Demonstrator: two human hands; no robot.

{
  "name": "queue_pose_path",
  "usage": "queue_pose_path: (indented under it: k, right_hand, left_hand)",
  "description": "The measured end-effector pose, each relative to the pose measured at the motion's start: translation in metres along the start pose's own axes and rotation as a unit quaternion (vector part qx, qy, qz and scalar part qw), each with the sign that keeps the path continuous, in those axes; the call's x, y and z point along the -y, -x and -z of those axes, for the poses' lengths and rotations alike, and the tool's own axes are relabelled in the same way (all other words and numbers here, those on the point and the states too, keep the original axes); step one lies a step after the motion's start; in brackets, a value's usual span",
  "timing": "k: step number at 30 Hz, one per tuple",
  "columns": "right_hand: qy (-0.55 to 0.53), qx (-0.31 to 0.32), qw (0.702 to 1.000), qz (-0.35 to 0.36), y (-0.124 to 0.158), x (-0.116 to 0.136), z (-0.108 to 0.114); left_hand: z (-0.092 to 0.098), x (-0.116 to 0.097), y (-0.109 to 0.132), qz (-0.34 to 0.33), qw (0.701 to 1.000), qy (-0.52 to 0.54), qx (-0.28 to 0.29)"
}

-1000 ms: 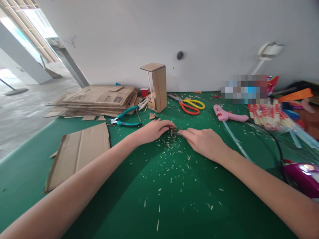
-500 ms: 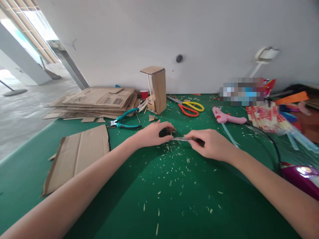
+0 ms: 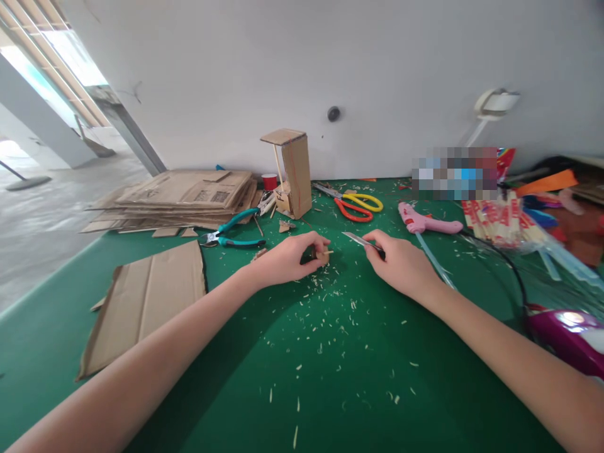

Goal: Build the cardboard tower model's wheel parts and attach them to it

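Note:
Between the thumb and fingers of my left hand (image 3: 292, 257) is a small piece of cardboard (image 3: 322, 257) with a thin wooden stick poking out to the right. My fingers hide part of it. My right hand (image 3: 401, 258) grips a utility knife (image 3: 361, 239), its blade pointing left toward the cardboard piece but apart from it. Pale shavings (image 3: 330, 296) lie scattered on the green table (image 3: 226, 390) below both hands. Behind them stands a tall cardboard model (image 3: 297, 176) with a flat top and a stick support.
Pliers (image 3: 236, 233) and a cardboard sheet (image 3: 146, 302) lie left, before stacked cardboard (image 3: 184, 195). Scissors (image 3: 356, 204) sit behind my hands. A pink glue gun (image 3: 429, 223), its black cord, packaged sticks (image 3: 495, 220) and a purple device (image 3: 566, 333) occupy the right. A red cup (image 3: 269, 182) stands near the wall.
The knife has moved away from the piece in my left hand, and its blade now tilts up to the left. The piece has turned, showing its flat face and the stick.

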State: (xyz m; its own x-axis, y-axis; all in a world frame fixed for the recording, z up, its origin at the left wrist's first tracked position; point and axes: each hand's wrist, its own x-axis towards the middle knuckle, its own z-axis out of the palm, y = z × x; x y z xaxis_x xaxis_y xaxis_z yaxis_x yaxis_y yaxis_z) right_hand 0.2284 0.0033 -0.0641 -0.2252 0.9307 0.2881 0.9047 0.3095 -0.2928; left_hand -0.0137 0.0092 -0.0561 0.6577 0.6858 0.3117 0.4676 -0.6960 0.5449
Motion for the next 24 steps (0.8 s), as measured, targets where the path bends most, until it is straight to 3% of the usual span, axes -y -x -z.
queue_pose_path:
  k: [4,12,18,24]
  right_hand:
    - [0.007,0.023,0.999,0.028,0.001,0.001,0.002]
    - [-0.016,0.057,0.981,0.187,0.004,-0.003,-0.001]
    - [0.097,0.055,0.967,0.228,0.006,0.003,-0.006]
    - [0.133,0.068,0.956,0.25,0.006,0.009,-0.006]
  left_hand:
    - [-0.006,0.001,0.0,0.015,0.999,-0.025,-0.02]
    - [-0.001,0.004,-0.002,0.002,0.996,-0.088,0.0]
    - [-0.002,0.003,-0.001,-0.058,0.994,-0.097,-0.012]
    - [0.0,0.0,0.002,-0.082,0.99,-0.118,-0.004]
